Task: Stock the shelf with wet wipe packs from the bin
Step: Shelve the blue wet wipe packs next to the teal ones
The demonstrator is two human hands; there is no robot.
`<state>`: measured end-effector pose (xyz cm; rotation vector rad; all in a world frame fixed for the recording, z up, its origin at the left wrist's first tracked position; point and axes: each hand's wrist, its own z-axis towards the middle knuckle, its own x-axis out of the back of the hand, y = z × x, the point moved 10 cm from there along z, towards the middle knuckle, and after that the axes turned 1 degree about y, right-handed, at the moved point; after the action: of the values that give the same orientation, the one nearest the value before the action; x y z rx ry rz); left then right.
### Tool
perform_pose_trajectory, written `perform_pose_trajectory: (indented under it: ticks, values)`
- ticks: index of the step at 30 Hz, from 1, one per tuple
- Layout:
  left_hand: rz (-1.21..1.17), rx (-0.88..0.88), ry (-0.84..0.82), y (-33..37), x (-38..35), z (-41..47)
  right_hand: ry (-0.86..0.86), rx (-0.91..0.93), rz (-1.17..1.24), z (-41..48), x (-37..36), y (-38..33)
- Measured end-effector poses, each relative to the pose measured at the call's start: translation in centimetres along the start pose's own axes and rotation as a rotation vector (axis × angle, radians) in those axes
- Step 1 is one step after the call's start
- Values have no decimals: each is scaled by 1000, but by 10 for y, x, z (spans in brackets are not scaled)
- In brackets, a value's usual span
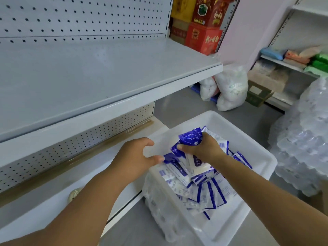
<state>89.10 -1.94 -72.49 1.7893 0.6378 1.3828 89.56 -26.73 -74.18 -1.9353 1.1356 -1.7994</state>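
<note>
Count: one rectangular white plastic bin (255,139); one pale grey metal shelf (106,71); a heap of blue-and-white foil wet wipe packs (204,190), well over a dozen, overlapping too much to number.
Right hand (200,150): fingers (206,136) and thumb curled tight round a crumpled blue pack (190,137), raised just above the heap.
Left hand (134,157): at the bin's left rim, fingers (148,142) loosely curved, narrow gap to the thumb, which touches a pack; whether it grips, cannot tell.
Packs: flat sachets, white faces, blue edges, lying jumbled inside the bin, below and right of the shelf.
</note>
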Motion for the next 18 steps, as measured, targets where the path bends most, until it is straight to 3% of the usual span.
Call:
perform_pose_trajectory:
  ticks: [3,9,13,18]
  values:
    - [-262,32,-12,15,2,-9,68,-16,383,-18,27,-22]
    - [-540,34,-131,61,0,-41,-12,90,915,-57,52,-102]
    - [-726,-56,-120,97,28,-50,-89,147,1030,-82,55,-163]
    - [-792,-84,158,105,103,-51,-198,268,1024,-98,59,-231]
